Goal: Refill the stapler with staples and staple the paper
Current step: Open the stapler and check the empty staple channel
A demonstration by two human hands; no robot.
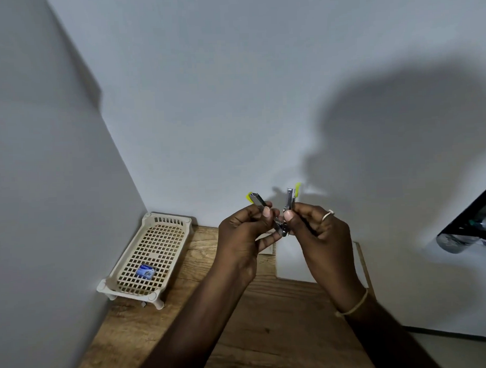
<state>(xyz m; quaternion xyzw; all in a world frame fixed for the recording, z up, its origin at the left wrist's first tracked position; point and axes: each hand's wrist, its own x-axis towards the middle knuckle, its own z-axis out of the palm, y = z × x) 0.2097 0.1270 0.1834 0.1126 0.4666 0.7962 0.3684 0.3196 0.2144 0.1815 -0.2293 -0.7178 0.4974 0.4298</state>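
Note:
A small metal stapler point(282, 221) with yellow-green tips is swung wide open into a V, held up in the air above the wooden table point(252, 329). My left hand point(242, 239) pinches its left arm, whose tip points up and left. My right hand point(316, 230) pinches the other arm, which stands almost upright. A small blue box of staples point(145, 270) lies in the cream plastic tray point(137, 281) at the left. A white sheet of paper point(290, 264) lies flat on the table behind my hands, partly hidden by them.
The table stands in a corner, with white walls close on the left and behind. A dark object with clear plastic point(474, 228) juts in at the right edge. The tray stands on short legs against the left wall.

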